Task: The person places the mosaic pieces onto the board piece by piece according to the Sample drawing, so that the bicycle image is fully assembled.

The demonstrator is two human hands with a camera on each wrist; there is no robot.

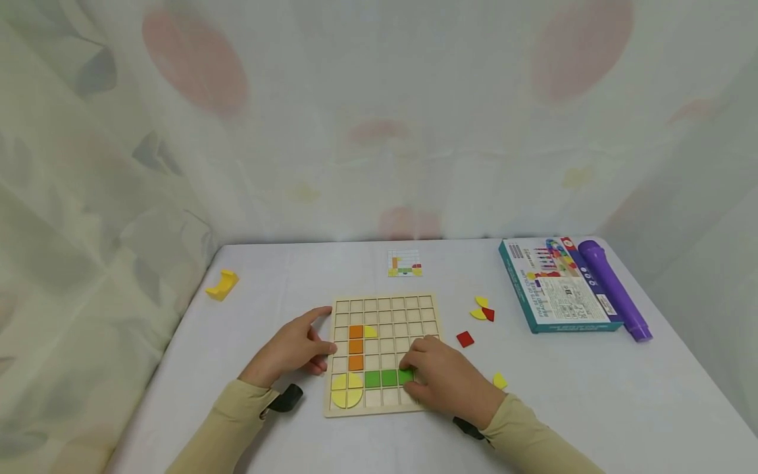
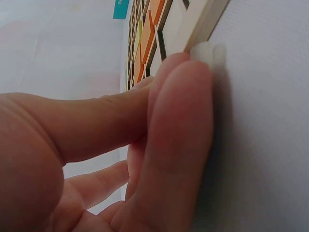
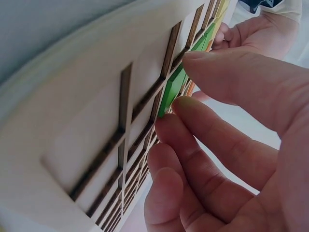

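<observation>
Grid board point(image 1: 386, 345): lying flat at lower centre of the head view. Touching its left edge with left hand point(image 1: 291, 349), index finger stretching straight near the upper-left corner, thumb meeting the rim lower down, other fingers curling loosely beneath. Pinching green tile point(image 1: 405, 377) with right hand point(image 1: 447, 378), thumb and fingertips nearly closing, at right end of a row with two green squares point(image 1: 389, 378). Also sitting on board: orange squares point(image 1: 356, 346) in a column, yellow quarter point(image 1: 370, 332) beside the top one, yellow disc point(image 1: 351, 395) at lower-left corner. Lying loose, right of board: red square point(image 1: 465, 339), small red piece point(image 1: 488, 315) clustering with yellow pieces point(image 1: 478, 315). Resting above board: picture card point(image 1: 405, 263). Lying at right of frame: teal-edged box point(image 1: 559, 286), purple tube point(image 1: 616, 289) just beside. Sitting at left of frame: yellow holder point(image 1: 222, 285).
</observation>
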